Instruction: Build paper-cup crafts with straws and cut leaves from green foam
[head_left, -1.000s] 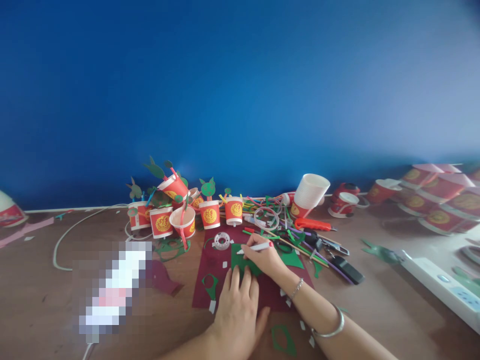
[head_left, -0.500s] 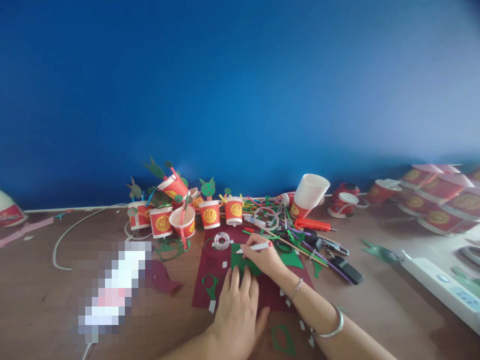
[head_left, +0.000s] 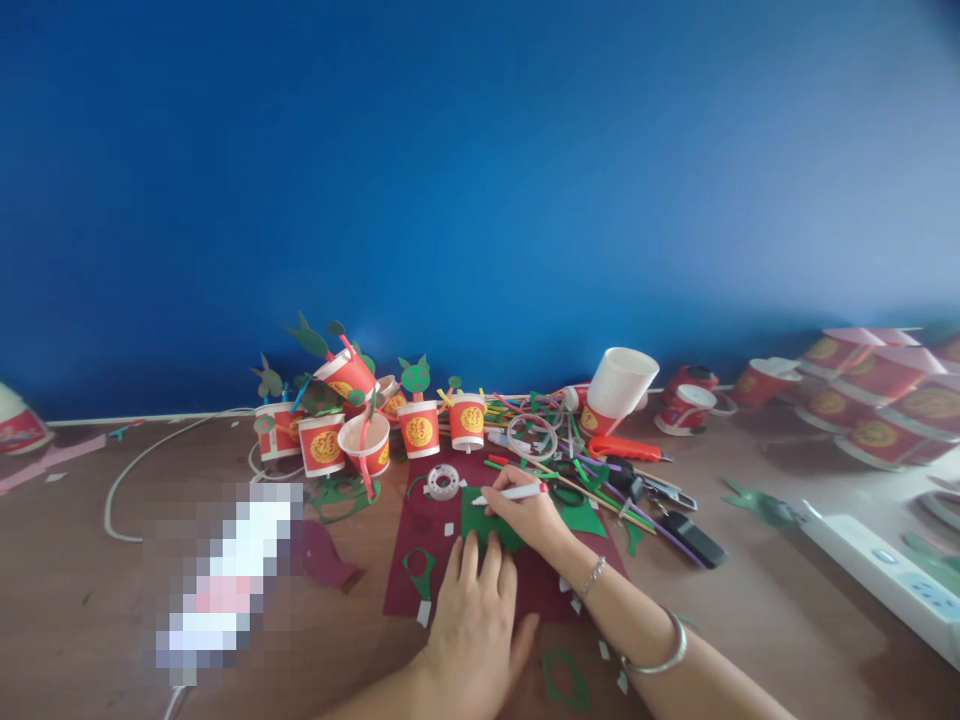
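My right hand (head_left: 529,518) grips a white pen (head_left: 511,493) with a red cap, its tip on a green paper piece (head_left: 480,522). That piece lies on a dark red sheet (head_left: 424,535) on the wooden table. My left hand (head_left: 474,625) lies flat with fingers stretched out, pressing the near edge of the green piece and the red sheet. A roll of clear tape (head_left: 442,482) sits just beyond the green piece.
Red paper cups with green paper leaves (head_left: 360,415) stand behind the sheet. Coloured straws (head_left: 559,455), a stack of white cups (head_left: 621,385), an orange utility knife (head_left: 626,450) and a black object (head_left: 694,540) lie to the right. More red cups (head_left: 862,400) and a white power strip (head_left: 885,575) at far right.
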